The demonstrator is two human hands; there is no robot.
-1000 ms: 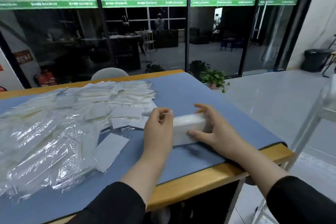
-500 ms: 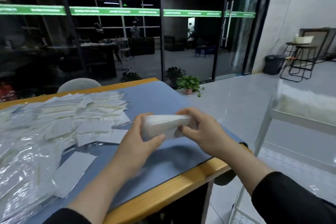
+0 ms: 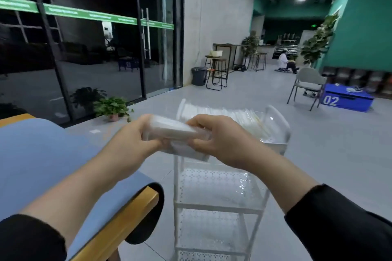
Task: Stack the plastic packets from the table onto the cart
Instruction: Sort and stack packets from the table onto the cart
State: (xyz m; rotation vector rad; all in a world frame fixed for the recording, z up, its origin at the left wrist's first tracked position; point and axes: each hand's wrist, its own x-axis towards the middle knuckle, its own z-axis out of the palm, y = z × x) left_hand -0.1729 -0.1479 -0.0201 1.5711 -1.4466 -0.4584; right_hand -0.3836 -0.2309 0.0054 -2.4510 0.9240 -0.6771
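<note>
Packets in hand: a thick stack of clear plastic packets with white contents (image 3: 176, 133), held in the air at frame centre, over the near left corner of the cart's top tier; its outline is blurred.
Left hand: left hand (image 3: 135, 144) grips the stack's left end, fingers curled over the top, thumb underneath.
Right hand: right hand (image 3: 214, 140) grips the right end, fingers wrapped over the top edge, thumb on the underside. Both forearms are bare, with black sleeves at the bottom corners of the frame.
Cart: white metal three-tier cart with perforated shelves (image 3: 218, 203), lower centre, just right of the table corner. The hands and stack cover its near top rail.
Cart load: a row of clear packets standing on edge (image 3: 229, 114) fills the top tier, behind the hands.
Table: wooden table with a blue mat on top (image 3: 38, 154), lower left; its rounded corner sits close beside the cart's left post.
Floor, left: small green potted plant in a pink pot (image 3: 113, 109) beside the dark glass wall with a green stripe (image 3: 84, 48).
Mid background: dark grey waste bin (image 3: 199, 75) and tall round bar stools (image 3: 218, 72), upper centre.
Right side: grey chair (image 3: 307, 85) and blue box marked 02 (image 3: 347, 100), well apart from the cart.
Far background: a person in white (image 3: 283, 61) low to the floor.
</note>
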